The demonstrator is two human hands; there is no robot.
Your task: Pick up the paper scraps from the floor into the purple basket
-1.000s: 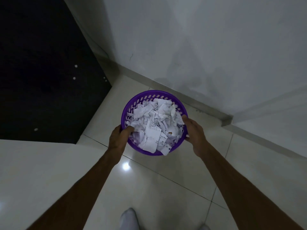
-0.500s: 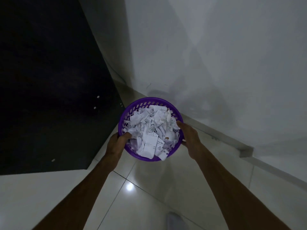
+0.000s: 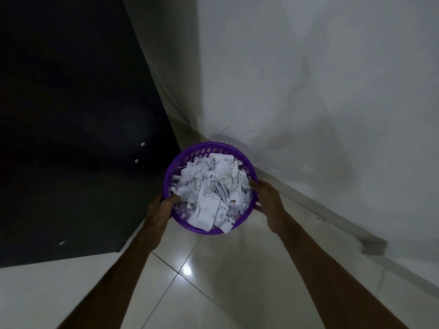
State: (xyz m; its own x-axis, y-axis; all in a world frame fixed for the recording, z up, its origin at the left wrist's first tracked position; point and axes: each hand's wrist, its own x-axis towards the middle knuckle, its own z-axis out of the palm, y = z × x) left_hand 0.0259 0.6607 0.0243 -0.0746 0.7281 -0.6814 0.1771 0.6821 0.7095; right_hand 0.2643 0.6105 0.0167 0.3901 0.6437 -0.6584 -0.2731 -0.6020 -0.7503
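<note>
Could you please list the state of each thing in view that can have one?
purple basket: held off the floor by both hands, upright, piled with scraps.
paper scraps: heaped inside the basket, none visible on the floor.
left hand: gripping the basket's left rim.
right hand: gripping the basket's right rim.

Both bare forearms reach forward, elbows low. The left hand (image 3: 159, 210) curls in a closed grip, thumb hooked inward and fingers wrapped underneath. The right hand (image 3: 268, 200) mirrors it opposite, thumb on top and fingers beneath.
</note>
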